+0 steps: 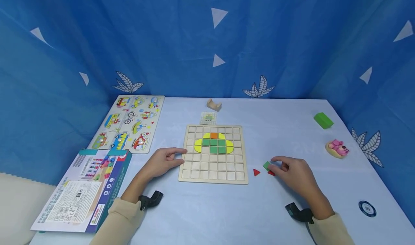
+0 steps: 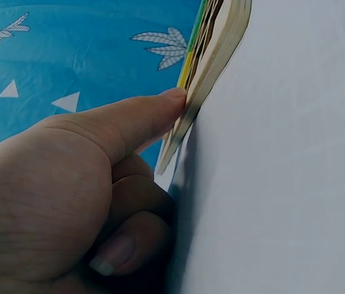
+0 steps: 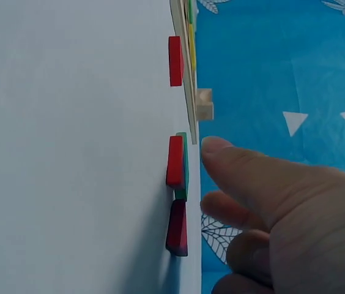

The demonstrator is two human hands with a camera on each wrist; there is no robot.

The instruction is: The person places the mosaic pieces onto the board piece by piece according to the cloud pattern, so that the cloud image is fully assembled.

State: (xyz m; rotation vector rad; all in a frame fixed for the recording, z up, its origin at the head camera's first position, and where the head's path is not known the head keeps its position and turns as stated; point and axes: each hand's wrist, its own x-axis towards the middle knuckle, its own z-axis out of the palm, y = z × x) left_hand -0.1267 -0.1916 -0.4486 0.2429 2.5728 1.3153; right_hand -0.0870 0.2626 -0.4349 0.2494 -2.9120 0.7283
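Note:
A wooden grid board (image 1: 212, 176) lies in the middle of the table. It bears green squares (image 1: 217, 150), yellow rounded pieces (image 1: 197, 146) and an orange square (image 1: 214, 136). My left hand (image 1: 163, 161) touches the board's left edge with thumb and index finger; the left wrist view shows the thumb (image 2: 142, 119) straight against that edge. To the right of the board, my right hand (image 1: 293, 171) hovers beside a loose green square (image 1: 266, 165) and red triangles (image 1: 256, 172). Its thumb and index finger are apart, and the right wrist view shows three red pieces (image 3: 175, 162) close by.
A small pattern card (image 1: 208, 118) and a wooden holder (image 1: 214, 105) stand behind the board. On the left lie a vehicle puzzle (image 1: 155, 129) and a boxed toy set (image 1: 81, 194). At right are a green block (image 1: 323, 120), a pink figure (image 1: 337, 148) and a round chip (image 1: 367, 209).

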